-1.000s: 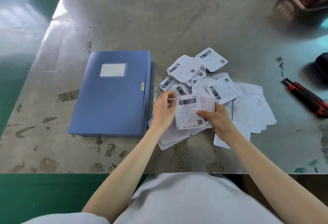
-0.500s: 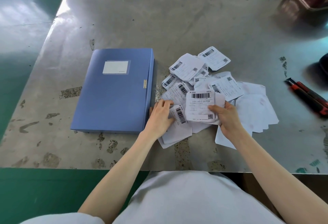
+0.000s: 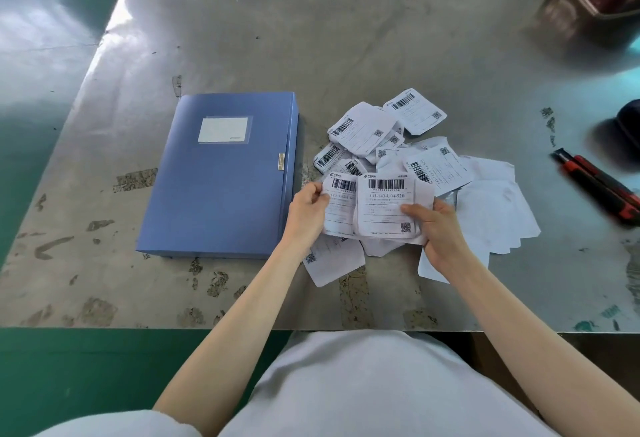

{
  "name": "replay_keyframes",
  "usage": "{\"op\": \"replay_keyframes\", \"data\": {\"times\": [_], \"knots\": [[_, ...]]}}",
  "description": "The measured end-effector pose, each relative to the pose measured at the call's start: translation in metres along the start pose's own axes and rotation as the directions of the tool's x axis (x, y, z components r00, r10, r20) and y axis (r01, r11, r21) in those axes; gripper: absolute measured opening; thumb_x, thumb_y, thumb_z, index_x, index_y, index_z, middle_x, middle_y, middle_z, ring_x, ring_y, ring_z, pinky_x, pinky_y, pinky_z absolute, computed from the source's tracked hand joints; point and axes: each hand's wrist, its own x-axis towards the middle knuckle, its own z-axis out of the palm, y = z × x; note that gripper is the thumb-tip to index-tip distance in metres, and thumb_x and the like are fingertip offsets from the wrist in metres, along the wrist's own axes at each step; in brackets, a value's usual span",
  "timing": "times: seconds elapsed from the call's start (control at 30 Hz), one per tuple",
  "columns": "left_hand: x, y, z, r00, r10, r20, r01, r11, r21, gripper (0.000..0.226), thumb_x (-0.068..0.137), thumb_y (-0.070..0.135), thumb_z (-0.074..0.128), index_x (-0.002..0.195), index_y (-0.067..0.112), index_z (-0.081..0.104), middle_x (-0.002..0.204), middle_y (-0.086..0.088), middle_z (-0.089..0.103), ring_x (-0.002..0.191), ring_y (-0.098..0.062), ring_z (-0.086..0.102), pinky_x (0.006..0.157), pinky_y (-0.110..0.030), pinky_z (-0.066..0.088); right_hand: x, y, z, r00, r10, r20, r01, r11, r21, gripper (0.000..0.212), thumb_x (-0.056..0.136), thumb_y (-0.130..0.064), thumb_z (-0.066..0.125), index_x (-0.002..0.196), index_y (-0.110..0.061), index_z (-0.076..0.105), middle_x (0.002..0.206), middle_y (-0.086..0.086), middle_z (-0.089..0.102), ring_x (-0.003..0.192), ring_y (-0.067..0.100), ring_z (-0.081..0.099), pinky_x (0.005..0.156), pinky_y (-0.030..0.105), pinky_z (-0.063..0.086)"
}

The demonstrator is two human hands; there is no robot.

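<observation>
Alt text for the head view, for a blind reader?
Left hand pinches one barcode label and right hand holds a second label, side by side above a label pile on a metal table. A blue file box lies left of the pile.

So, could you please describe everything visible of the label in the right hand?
The label is a white, slightly curled paper slip with a barcode across the top, a printed number beneath and a QR code at lower right. The right hand grips its right side, thumb on its face. It faces up over the paper heap, its left edge overlapping a second slip pinched by the left hand.
</observation>
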Motion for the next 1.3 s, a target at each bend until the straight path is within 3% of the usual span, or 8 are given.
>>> {"op": "replay_keyframes", "data": {"times": [0.2,0.43,0.57,0.67,0.77,0.87,1.03,1.3], "knots": [[-0.012,0.004,0.015,0.987,-0.122,0.104,0.152,0.915,-0.374,0.025,0.098,0.0,0.042,0.102,0.013,0.063,0.102,-0.005,0.069,0.095,-0.022,0.064,0.087,-0.042,0.054,-0.004,0.003,0.01,0.997,-0.06,-0.054,0.054,0.993,-0.102,0.027,0.081,0.005,0.06,0.096,-0.016,0.069,0.09,-0.003,0.075,0.083,0.017,0.07,0.076,0.035,0.058],[-0.023,0.011,0.024,0.974,-0.11,0.196,0.184,0.891,-0.416,0.026,0.098,-0.002,0.038,0.112,0.008,0.057,0.099,-0.009,0.067,0.083,-0.02,0.062,0.069,-0.032,0.053,-0.002,0.007,0.017,0.994,-0.073,-0.08,0.062,0.989,-0.131,0.048,0.076,0.006,0.068,0.115,-0.012,0.045,0.114,0.006,0.064,0.105,0.025,0.062,0.091,0.045,0.053],[-0.024,0.012,0.02,0.975,-0.063,0.213,0.12,0.957,-0.266,0.029,0.099,0.0,0.036,0.113,0.009,0.06,0.109,-0.011,0.068,0.094,-0.023,0.065,0.082,-0.039,0.054,-0.001,0.008,0.015,0.991,-0.063,-0.116,0.048,0.991,-0.127,0.061,0.072,0.009,0.072,0.119,-0.014,0.041,0.116,0.007,0.062,0.102,0.022,0.064,0.086,0.041,0.055],[-0.02,0.008,0.01,0.988,0.064,0.143,-0.077,0.993,0.087,0.031,0.098,-0.001,0.037,0.114,0.009,0.061,0.112,-0.006,0.068,0.101,-0.016,0.063,0.09,-0.03,0.051,-0.001,0.006,0.01,0.994,-0.027,-0.101,0.018,0.996,-0.089,0.057,0.071,0.011,0.072,0.119,-0.008,0.047,0.112,0.01,0.067,0.097,0.025,0.068,0.08,0.043,0.057],[-0.009,-0.001,0.0,0.974,0.161,0.159,-0.219,0.849,0.481,0.034,0.093,0.001,0.046,0.126,0.009,0.051,0.128,-0.007,0.056,0.116,-0.018,0.052,0.101,-0.03,0.042,-0.002,0.004,0.006,0.999,-0.024,-0.029,0.021,0.996,-0.087,0.039,0.074,0.012,0.068,0.109,-0.004,0.062,0.105,0.012,0.072,0.087,0.023,0.072,0.07,0.036,0.06],[-0.003,-0.012,-0.006,0.968,0.096,0.23,-0.234,0.672,0.703,0.054,0.087,0.014,0.06,0.136,0.008,0.039,0.136,-0.014,0.042,0.124,-0.032,0.04,0.105,-0.04,0.036,-0.003,0.002,0.005,0.999,-0.028,-0.036,0.025,0.996,-0.086,0.033,0.076,0.012,0.065,0.106,-0.002,0.066,0.097,0.01,0.073,0.079,0.02,0.073,0.063,0.031,0.06],[-0.005,-0.025,-0.006,0.964,0.12,0.237,-0.263,0.56,0.786,0.06,0.084,0.016,0.067,0.134,0.008,0.036,0.136,-0.018,0.034,0.123,-0.038,0.038,0.103,-0.042,0.034,-0.002,0.002,0.003,0.997,-0.01,-0.076,0.006,0.998,-0.064,0.032,0.076,0.012,0.065,0.105,-0.003,0.065,0.097,0.01,0.072,0.079,0.021,0.071,0.066,0.033,0.06],[-0.008,-0.016,-0.006,0.969,0.159,0.192,-0.247,0.7,0.67,0.025,0.092,0.013,0.056,0.117,0.011,0.052,0.115,-0.009,0.062,0.106,-0.026,0.055,0.093,-0.041,0.043,-0.002,0.001,0.002,0.999,-0.002,-0.047,0.002,1.0,-0.012,0.029,0.075,0.012,0.064,0.094,-0.01,0.07,0.088,0.002,0.076,0.076,0.018,0.073,0.059,0.029,0.058]]}}
